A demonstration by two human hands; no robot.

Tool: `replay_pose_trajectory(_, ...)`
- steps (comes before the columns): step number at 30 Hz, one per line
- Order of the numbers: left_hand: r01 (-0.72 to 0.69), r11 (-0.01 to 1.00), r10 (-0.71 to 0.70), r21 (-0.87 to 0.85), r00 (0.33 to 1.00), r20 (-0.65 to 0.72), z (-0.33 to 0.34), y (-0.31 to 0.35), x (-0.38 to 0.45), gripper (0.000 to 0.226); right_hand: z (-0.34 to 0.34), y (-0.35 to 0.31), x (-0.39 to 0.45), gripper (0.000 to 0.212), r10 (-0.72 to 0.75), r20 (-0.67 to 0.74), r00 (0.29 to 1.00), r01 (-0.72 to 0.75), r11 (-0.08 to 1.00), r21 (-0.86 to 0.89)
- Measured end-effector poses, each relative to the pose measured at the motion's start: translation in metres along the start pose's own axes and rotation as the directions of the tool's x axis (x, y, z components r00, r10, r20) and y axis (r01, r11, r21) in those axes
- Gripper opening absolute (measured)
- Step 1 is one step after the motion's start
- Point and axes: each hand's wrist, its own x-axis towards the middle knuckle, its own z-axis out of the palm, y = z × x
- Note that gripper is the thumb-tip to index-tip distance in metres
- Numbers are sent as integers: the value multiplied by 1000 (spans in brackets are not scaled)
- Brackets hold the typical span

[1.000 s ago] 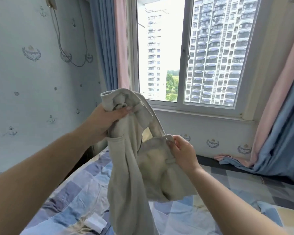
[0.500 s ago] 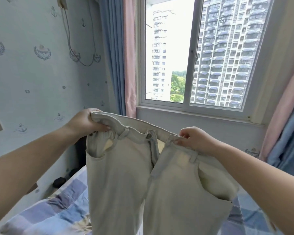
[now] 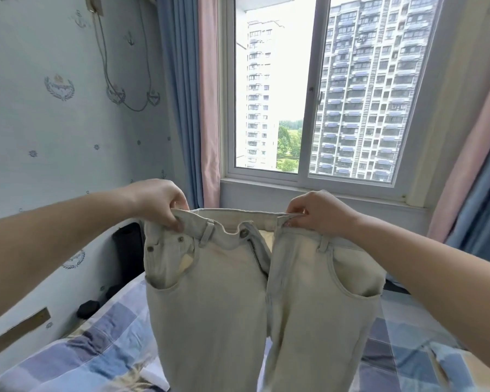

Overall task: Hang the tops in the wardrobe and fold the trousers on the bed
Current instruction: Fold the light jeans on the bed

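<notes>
The trousers [image 3: 238, 292], a pale beige pair, were held up by the waistband at the centre of the frame, front facing the camera, with both legs hanging straight down past the lower edge, above the bed [image 3: 102, 329] with its blue, lilac and cream checked cover. The left hand [image 3: 159, 203] pinched the waistband's left end between curled fingers and thumb; the right hand [image 3: 320, 212] pinched the right end in the same manner. Against the frame one second earlier, when the garment was bunched and twisted between the hands, it was now spread flat and the waistband drawn nearly level. Against the frame half a second earlier, the hands stood wider apart and lower in the frame, and the fly lay more open, with the metal button [image 3: 242, 233] and the zip teeth below it exposed. Two small rivets were visible at the left pocket. No brand, label or legible writing could be made out on the trousers; any marking on the button was too small to read. The wallpaper [image 3: 57, 86] at upper left carried printed crest and anchor motifs, their lettering unreadable. The window [image 3: 311, 89] occupied the upper centre, flanked by blue and pink curtains [image 3: 190, 94], with tower blocks beyond it.
</notes>
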Motion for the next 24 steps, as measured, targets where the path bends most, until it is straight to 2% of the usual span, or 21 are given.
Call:
replay_pose_trajectory(2, 17, 986, -10, 164, 999, -43, 2, 7, 3, 14, -1, 3, -1, 10, -5, 1, 1000, 5, 1000, -16)
replay_pose_trajectory(4, 15, 978, -2, 207, 998, -63, 6, 12, 7, 25, -2, 6, 0, 21, 5, -5, 1000, -5, 1000, -31)
replay_pose_trajectory(6, -16, 983, 38, 181, 992, -119, 10, 16, 10, 35, -4, 9, 1, 32, 35, -2, 999, -35, 995, -96)
replay_pose_trajectory(8, -71, 993, 84, 92, 986, -145, 11, 22, 17, 35, -8, 16, -2, 35, 106, 23, 994, -100, 979, -179)
replay_pose_trajectory(10, -129, 991, 125, -23, 983, -134, 8, 41, 30, 30, -14, 30, -10, 33, 195, 38, 980, -181, 955, -234)
replay_pose_trajectory(12, -176, 981, 167, -85, 981, -103, 4, 64, 43, 26, -20, 41, -17, 20, 279, 64, 958, -251, 927, -279)
replay_pose_trajectory(14, -226, 971, 222, -74, 974, -54, 2, 90, 55, 35, -28, 47, -26, 9, 380, 76, 922, -345, 894, -287)
replay_pose_trajectory(16, -280, 960, 280, 15, 958, -58, -1, 113, 65, 42, -33, 55, -38, 16, 465, 72, 882, -440, 869, -226)
replay_pose_trajectory(19, -341, 937, 350, 79, 923, -162, -8, 147, 78, 32, -46, 75, -65, 18, 530, -4, 848, -524, 838, -150)
replay_pose_trajectory(24, -444, 895, 414, -36, 859, -301, -44, 208, 90, 16, -96, 114, -98, 25, 581, -264, 770, -611, 791, -40)
